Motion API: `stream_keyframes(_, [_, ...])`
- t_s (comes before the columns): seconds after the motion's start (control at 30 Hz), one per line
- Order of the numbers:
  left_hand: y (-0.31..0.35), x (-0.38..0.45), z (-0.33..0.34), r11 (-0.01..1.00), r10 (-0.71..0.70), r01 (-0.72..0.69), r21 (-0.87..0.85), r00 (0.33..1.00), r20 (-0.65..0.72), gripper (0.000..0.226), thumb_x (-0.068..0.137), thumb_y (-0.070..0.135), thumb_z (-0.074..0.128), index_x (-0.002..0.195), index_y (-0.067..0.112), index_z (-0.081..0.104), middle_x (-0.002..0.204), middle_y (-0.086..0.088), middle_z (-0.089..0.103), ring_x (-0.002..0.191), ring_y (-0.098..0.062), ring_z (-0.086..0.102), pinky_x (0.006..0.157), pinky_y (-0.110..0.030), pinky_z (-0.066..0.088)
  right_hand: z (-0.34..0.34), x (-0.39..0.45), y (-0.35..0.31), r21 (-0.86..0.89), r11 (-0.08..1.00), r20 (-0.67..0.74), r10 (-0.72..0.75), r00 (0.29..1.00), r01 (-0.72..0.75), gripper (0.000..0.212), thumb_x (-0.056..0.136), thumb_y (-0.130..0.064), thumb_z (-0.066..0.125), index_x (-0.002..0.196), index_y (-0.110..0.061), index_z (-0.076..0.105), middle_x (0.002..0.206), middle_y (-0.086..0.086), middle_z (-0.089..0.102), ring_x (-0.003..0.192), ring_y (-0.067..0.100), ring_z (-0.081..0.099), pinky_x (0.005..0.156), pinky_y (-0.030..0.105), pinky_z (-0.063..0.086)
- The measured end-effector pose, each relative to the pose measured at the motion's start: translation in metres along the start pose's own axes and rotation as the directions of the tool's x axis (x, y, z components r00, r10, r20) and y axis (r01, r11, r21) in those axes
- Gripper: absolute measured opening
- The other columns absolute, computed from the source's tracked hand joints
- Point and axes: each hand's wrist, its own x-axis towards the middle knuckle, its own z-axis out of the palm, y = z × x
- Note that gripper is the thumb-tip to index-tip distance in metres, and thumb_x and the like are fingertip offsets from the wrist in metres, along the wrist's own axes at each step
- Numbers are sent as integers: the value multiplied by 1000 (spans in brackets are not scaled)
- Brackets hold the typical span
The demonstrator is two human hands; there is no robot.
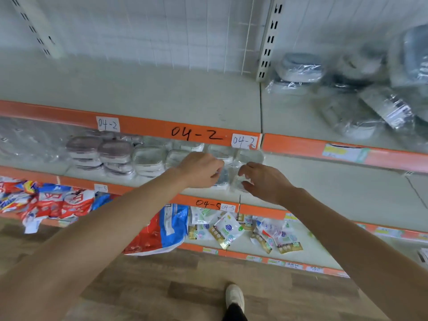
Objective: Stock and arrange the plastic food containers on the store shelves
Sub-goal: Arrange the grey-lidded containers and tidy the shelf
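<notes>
On the middle shelf (324, 181), under the orange rail marked 04-2 (196, 133), both your hands are working at the same spot. Only the one head view to go on, so here's what it gives.

Your left hand (199, 170) has its fingers curled down onto a clear-wrapped plastic food container with a greyish lid (222, 179) sitting at the front edge of the shelf, looks like a grip on its near corner. Your right hand (264, 181) is just beside it, fingers bent around a second clear wrapped container (238, 181). I'd call that a pinch on the wrap, but it's blurry enough that I can't say how firm it is.

To the left there's a tidy run of stacked containers with dark purplish lids (99, 156) and clear-lidded ones (148, 161), so my guess is you're extending that row rightward and squaring these two up against it.

More wrapped containers (301, 70) lie jumbled on the upper shelf to the right, probably still waiting to be sorted. The bottom shelf holds red and blue bags (159, 232) and small sachets (228, 230), not your concern. Your shoe (235, 295) is on the wood-look floor (162, 286).
</notes>
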Motion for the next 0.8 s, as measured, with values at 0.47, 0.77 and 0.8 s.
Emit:
stream_keyframes(0.47, [97, 134, -96, 977, 134, -174, -120, 950, -284, 14, 85, 21, 55, 92, 19, 67, 91, 2, 70, 86, -22, 62, 67, -27, 41, -111, -82, 108, -24, 951, -327, 284, 901, -308, 29, 91, -19, 54, 118, -12, 58, 117, 3, 56, 111, 21, 51, 84, 33, 43])
stream_keyframes(0.77, [118, 235, -116, 978, 182, -205, -51, 941, -284, 33, 87, 25, 55, 117, 12, 57, 119, -6, 50, 113, -24, 50, 85, -38, 47, -150, -69, 185, -90, 908, -398, 345, 850, -410, 26, 90, -18, 52, 112, -8, 60, 111, 8, 57, 111, 25, 50, 79, 36, 44])
stream_keyframes(0.8, [113, 245, -119, 983, 162, -179, -31, 943, -290, 35, 88, 25, 55, 120, 11, 55, 122, -7, 48, 116, -24, 49, 85, -38, 46, -152, -63, 190, -100, 912, -406, 329, 853, -399, 27, 90, -18, 51, 113, -8, 60, 112, 8, 56, 111, 25, 50, 79, 35, 42])
